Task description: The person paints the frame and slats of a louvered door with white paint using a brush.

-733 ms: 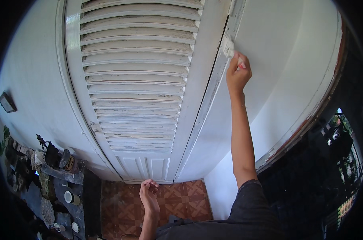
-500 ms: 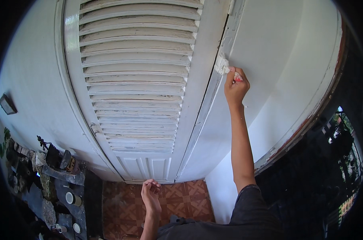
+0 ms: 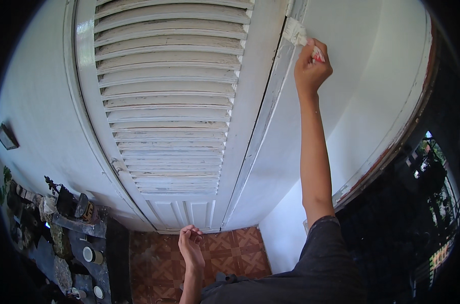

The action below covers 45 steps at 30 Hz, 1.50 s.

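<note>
My right hand grips a paintbrush with a red mark on its handle. Its white bristles are against the upper door frame, along the right edge of a white louvered door with worn, flaking slats. Below the door's lower panel, my left hand hangs low with loosely bent fingers, apart and holding nothing visible.
At lower left, a dark stepped ledge bears a plant, a bucket and several white containers. A small dark fixture is on the left wall. Brown patterned floor tiles lie below. A dark opening is at right.
My right hand and the brush first moved down along the frame, then up and slightly right, higher than at the start. My left hand stays low, nearly in place.
</note>
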Tool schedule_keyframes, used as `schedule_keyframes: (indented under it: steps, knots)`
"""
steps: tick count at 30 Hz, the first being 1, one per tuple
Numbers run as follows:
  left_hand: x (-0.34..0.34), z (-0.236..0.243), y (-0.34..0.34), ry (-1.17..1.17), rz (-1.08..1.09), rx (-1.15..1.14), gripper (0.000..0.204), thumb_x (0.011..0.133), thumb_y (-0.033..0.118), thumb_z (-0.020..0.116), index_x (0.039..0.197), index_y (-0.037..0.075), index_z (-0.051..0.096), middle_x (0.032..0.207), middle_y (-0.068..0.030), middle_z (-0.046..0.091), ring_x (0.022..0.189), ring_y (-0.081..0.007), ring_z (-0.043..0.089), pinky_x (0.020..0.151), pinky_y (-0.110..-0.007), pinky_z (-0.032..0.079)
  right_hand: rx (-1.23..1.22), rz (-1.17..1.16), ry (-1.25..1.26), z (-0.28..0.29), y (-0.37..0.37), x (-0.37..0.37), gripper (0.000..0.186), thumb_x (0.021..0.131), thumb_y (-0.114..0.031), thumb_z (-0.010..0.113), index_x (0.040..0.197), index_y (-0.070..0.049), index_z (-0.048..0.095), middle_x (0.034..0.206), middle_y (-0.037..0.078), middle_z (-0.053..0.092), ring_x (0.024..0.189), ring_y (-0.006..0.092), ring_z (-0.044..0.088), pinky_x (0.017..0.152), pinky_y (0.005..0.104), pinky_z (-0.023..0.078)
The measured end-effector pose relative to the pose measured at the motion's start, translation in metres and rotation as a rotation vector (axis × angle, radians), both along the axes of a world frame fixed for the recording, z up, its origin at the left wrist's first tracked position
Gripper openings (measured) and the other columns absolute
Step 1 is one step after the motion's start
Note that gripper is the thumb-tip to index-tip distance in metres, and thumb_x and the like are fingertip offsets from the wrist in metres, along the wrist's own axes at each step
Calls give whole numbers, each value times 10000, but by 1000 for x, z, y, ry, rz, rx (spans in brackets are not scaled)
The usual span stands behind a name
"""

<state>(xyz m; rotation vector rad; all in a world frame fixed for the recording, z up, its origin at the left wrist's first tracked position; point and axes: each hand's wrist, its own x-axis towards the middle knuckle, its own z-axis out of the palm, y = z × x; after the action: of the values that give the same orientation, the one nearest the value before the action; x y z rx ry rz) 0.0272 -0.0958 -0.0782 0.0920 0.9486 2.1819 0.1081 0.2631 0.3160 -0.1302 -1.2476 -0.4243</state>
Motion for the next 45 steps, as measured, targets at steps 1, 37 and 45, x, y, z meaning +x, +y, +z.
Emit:
schedule_keyframes:
  steps: [1, 37, 45]
  knots:
    - [-1, 0, 0, -1, 5, -8, 184, 958, 192, 491, 1038, 61, 591, 924, -34, 601, 861, -151, 581, 788, -291, 411, 64, -44, 57, -4, 5, 1, 118, 960, -103, 608, 901, -18, 664, 666, 88, 629, 564, 177, 623, 540, 292, 487]
    - [15, 3, 30, 37, -113, -39, 186, 975, 170, 463, 1048, 65, 598, 927, -29, 621, 853, -138, 593, 772, -282, 410, -168, -63, -171, -218, 7, 11, 47, 882, 12, 640, 895, -26, 615, 663, 102, 526, 573, 267, 532, 496, 380, 424]
    - [25, 3, 36, 32, -138, -50, 194, 968, 170, 465, 1055, 57, 596, 926, -33, 619, 859, -141, 590, 791, -285, 402, -384, 36, -227, -292, -26, 35, 27, 894, 34, 621, 904, 10, 628, 695, 113, 562, 571, 263, 530, 507, 355, 417]
